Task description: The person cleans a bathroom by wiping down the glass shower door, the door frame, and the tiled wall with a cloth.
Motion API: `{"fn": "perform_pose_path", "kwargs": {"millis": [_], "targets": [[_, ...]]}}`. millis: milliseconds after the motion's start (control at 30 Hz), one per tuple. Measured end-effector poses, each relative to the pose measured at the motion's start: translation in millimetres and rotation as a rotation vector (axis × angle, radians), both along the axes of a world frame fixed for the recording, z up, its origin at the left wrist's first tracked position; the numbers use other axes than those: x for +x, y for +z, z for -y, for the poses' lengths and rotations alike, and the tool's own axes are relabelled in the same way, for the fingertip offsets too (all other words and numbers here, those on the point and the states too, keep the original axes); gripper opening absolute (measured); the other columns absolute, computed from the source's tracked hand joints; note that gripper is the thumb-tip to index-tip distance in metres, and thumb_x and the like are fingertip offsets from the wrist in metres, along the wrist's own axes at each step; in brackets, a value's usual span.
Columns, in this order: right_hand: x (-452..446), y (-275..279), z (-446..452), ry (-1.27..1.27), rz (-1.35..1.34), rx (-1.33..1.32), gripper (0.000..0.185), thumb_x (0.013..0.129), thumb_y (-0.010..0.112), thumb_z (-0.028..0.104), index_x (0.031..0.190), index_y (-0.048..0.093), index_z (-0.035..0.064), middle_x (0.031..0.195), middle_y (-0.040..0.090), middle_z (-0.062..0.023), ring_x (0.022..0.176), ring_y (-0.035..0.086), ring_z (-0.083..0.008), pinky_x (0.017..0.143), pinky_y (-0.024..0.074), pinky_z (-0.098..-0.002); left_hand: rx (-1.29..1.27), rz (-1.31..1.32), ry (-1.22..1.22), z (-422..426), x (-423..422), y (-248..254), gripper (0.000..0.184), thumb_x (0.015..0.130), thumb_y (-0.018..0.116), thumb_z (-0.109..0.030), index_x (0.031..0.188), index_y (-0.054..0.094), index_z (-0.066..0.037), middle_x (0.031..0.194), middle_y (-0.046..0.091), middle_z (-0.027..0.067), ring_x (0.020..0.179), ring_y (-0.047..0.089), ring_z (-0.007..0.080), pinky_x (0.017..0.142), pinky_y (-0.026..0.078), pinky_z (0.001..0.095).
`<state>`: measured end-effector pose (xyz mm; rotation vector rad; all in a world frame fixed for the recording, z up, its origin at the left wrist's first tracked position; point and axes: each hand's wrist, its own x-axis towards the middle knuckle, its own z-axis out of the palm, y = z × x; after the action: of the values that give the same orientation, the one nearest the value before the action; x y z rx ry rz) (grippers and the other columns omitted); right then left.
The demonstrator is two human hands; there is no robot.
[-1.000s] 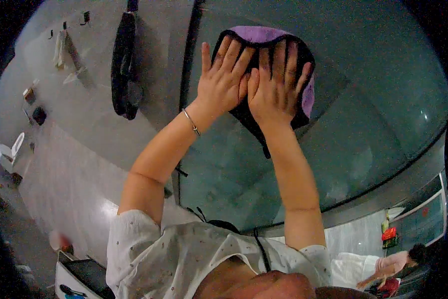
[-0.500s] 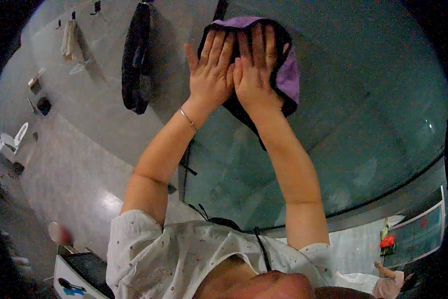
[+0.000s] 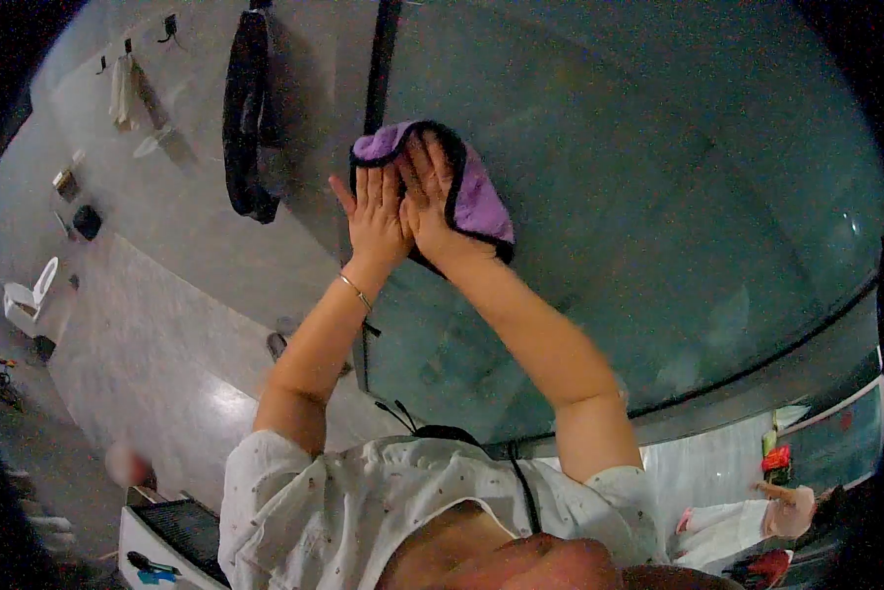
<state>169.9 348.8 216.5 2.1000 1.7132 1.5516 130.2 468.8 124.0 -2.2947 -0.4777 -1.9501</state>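
Observation:
A purple cloth with a black border [image 3: 483, 202] lies against the large glass pane [image 3: 609, 246], near its dark left edge strip. My left hand [image 3: 377, 218] presses flat on the cloth's left part, fingers stretched upward and the thumb out to the left, past the cloth. Beside it my right hand [image 3: 432, 202] is spread flat on the cloth, its fingers partly in shadow. The two hands touch along their inner sides. Part of the cloth folds over near the fingertips.
Dark fabric [image 3: 251, 118] hangs on the grey wall left of the glass, with a pale cloth [image 3: 122, 93] on a hook farther left. A white toilet [image 3: 30, 295] stands at far left. Another person [image 3: 747, 521] appears at lower right.
Both hands and the cloth have moved down and to the left across the glass, toward its left edge. The other person at lower right has shifted in view.

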Motion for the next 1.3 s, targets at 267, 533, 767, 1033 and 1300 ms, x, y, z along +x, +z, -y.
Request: {"fn": "perform_pose_path", "kwargs": {"millis": [267, 533, 767, 1033, 1300], "targets": [[21.9, -61.4, -3.3, 0.153, -0.225, -0.072, 0.053, 0.090, 0.042, 0.022, 0.139, 0.034, 0.0029, 0.149, 0.022, -0.0117, 0.140, 0.012, -0.0289, 0.114, 0.0089, -0.0411, -0.178, -0.304, 0.045, -7.2, 13.1, -81.6, 0.056, 0.088, 0.044, -0.023, 0.133, 0.032, 0.008, 0.141, 0.028, 0.0228, 0.135, 0.019, 0.0392, 0.107, -0.001, 0.0642], [58.4, -63.0, 6.3, 0.401, -0.565, -0.120, 0.049, 0.090, 0.045, 0.020, 0.135, 0.040, 0.0031, 0.146, 0.030, -0.0088, 0.136, 0.025, -0.0273, 0.111, 0.0202, -0.0413, -0.153, -0.385, 0.060, 2.2, 41.4, -91.4, 0.069, 0.083, 0.053, -0.028, 0.136, 0.027, 0.009, 0.140, 0.029, 0.0267, 0.134, 0.021, 0.0412, 0.108, 0.008, 0.0583], [26.1, -37.2, 4.8, 0.460, -0.720, -0.031, 0.044, 0.087, 0.048, 0.019, 0.129, 0.048, 0.0060, 0.141, 0.039, -0.0087, 0.133, 0.030, -0.0285, 0.106, 0.0277, -0.0452, -0.120, -0.297, -0.042, -5.7, 11.7, -39.8, 0.067, 0.082, 0.054, -0.032, 0.134, 0.032, 0.005, 0.138, 0.034, 0.0223, 0.132, 0.025, 0.0402, 0.107, 0.013, 0.0583], [14.6, -18.2, 18.8, 0.251, -0.454, 0.100, 0.045, 0.085, 0.053, 0.024, 0.127, 0.049, 0.0104, 0.140, 0.038, -0.0093, 0.133, 0.030, -0.0288, 0.106, 0.0207, -0.0498, 0.094, -0.164, -0.209, 1.8, 6.8, 10.6, 0.053, 0.084, 0.051, -0.032, 0.128, 0.047, -0.003, 0.138, 0.038, 0.0152, 0.132, 0.028, 0.0378, 0.108, 0.014, 0.0623], [30.6, -43.3, 31.0, 0.183, -0.294, 0.379, 0.032, 0.086, 0.049, 0.027, 0.113, 0.054, 0.0104, 0.127, 0.046, -0.0145, 0.123, 0.037, -0.0382, 0.099, 0.0202, -0.0606, 0.215, -0.191, -0.272, 19.7, 11.4, 35.3, 0.051, 0.082, 0.053, -0.036, 0.125, 0.051, -0.008, 0.135, 0.041, 0.0182, 0.129, 0.031, 0.0432, 0.106, 0.017, 0.0632]]}}
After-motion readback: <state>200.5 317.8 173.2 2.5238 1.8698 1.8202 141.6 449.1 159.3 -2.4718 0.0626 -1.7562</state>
